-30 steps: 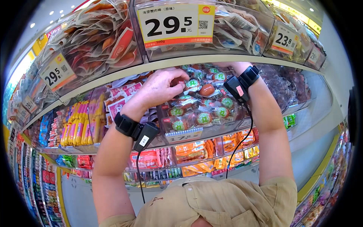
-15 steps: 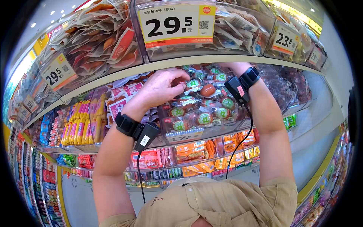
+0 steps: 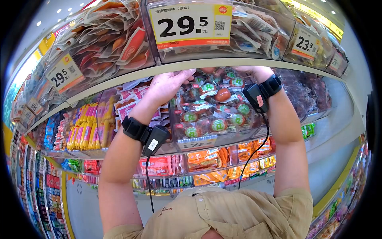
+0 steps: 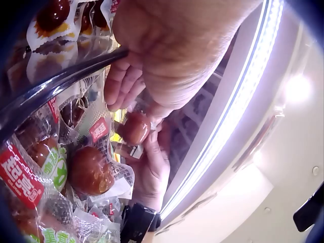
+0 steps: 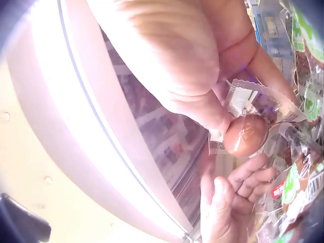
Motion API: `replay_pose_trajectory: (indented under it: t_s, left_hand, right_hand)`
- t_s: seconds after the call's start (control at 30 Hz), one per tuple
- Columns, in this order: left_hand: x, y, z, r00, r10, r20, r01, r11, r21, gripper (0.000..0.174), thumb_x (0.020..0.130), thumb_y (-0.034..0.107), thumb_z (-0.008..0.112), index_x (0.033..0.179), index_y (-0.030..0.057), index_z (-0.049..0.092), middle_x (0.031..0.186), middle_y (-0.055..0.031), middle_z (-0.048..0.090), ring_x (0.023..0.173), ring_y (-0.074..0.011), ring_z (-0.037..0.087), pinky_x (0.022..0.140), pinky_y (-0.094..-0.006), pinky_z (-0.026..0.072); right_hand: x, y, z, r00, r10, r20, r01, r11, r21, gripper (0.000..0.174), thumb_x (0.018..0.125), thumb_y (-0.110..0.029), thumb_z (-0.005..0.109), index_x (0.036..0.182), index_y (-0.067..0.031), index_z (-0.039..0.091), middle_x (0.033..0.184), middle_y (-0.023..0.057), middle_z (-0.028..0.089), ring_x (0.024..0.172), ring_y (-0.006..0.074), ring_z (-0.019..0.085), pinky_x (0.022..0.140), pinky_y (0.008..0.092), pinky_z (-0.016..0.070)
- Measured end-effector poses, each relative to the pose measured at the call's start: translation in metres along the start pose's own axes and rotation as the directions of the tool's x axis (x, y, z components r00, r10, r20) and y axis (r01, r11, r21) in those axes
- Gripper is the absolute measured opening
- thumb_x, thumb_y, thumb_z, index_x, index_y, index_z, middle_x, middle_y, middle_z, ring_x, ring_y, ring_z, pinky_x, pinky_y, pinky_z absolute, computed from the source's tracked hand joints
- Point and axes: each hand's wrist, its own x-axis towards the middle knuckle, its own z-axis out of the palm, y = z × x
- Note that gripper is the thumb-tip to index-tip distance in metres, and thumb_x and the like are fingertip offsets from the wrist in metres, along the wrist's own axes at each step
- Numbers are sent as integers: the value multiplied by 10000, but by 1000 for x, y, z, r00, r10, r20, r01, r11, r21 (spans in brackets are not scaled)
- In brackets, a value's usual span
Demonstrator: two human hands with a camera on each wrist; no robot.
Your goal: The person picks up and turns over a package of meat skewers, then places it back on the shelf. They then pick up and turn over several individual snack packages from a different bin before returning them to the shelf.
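Observation:
A clear packet with a brown egg (image 5: 246, 135) is pinched between the thumb and fingers of my right hand (image 5: 187, 66) in the right wrist view. Just below it, my left hand (image 5: 228, 212) has its fingers spread and loosely bent, holding nothing that shows. In the left wrist view, the left thumb lies close beside the egg (image 4: 135, 128); whether it touches is unclear. From the head view, the left hand (image 3: 169, 84) and right hand (image 3: 254, 71) are over a bin of egg packets (image 3: 218, 125), the right fingers hidden under the shelf edge.
A pale shelf edge (image 3: 199, 63) runs just above the hands, with bagged snacks and a large price card (image 3: 191, 24) over it. Yellow-wrapped sticks (image 3: 85, 125) fill a bin at left; dark packets (image 3: 300, 93) lie at right. Cables hang from both wrist cameras.
My left hand has moved up toward the shelf edge, and its thumb and fingers have changed from curled to straighter. An egg now shows between the hands. The head view has shifted slightly.

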Motion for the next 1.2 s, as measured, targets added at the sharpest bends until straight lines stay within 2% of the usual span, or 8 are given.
replay_pose_trajectory:
  t_s: [0.27,0.4,0.47,0.53,0.57,0.67,1.0,1.2]
  left_hand:
    - [-2,-9,3,993,79,-91,-92,984,-151,261,887,190,574,1060,-2,611,980,-70,639,839,-138,592,754,-256,466]
    - [-1,-18,-6,914,381,-138,-348,913,214,224,874,156,573,1034,8,625,976,-66,643,864,-137,592,765,-272,463]
    - [4,-34,-14,822,563,-84,-446,728,521,201,870,132,557,1017,18,633,987,-85,648,885,-176,604,773,-293,463]
    - [0,-28,-17,792,609,50,-339,370,865,210,874,146,539,1021,25,628,1001,-122,642,910,-239,601,783,-317,459]
    - [-2,-23,-18,787,604,122,-259,144,955,215,875,153,530,1023,28,625,1008,-140,640,922,-271,600,788,-329,458]
    - [-2,-8,-15,924,329,-193,-175,816,551,272,866,216,529,1069,49,599,996,-179,629,938,-328,583,797,-346,461]
    - [-1,0,-11,976,120,-180,55,667,743,386,768,295,631,1033,20,572,775,-161,601,646,-292,602,639,-366,486]
    - [9,5,-7,979,154,-136,42,498,866,290,749,229,631,942,18,580,839,-163,608,803,-306,597,721,-399,468]
  right_hand:
    - [-9,-11,18,998,26,50,-21,993,-114,381,877,-317,592,1151,-53,588,1098,30,611,974,105,548,886,243,430]
    - [-10,-16,30,989,127,80,-124,991,-43,471,860,-429,584,1186,-90,583,1127,1,592,1009,99,522,891,241,399]
    - [-8,-17,31,983,181,35,-178,981,-75,455,856,-435,586,1149,-87,606,1073,-13,603,953,91,532,846,243,416]
    - [-6,-21,32,972,231,-32,-233,960,-153,445,855,-443,584,1114,-84,624,1014,-27,610,891,83,541,792,249,435]
    - [-6,-20,32,990,89,-108,-113,963,-243,394,897,-410,524,1022,-59,650,889,-18,628,817,91,560,719,267,456]
    - [11,11,6,996,-34,-79,3,933,-361,386,931,-361,457,936,-29,653,794,11,636,740,116,578,682,276,466]
    - [15,25,-5,989,-88,-119,1,810,-586,264,920,-231,483,939,-17,637,799,29,637,702,120,592,665,264,479]
    - [9,4,10,982,-43,-185,-33,921,-388,217,910,-193,493,932,-14,614,783,34,623,669,112,596,657,273,484]
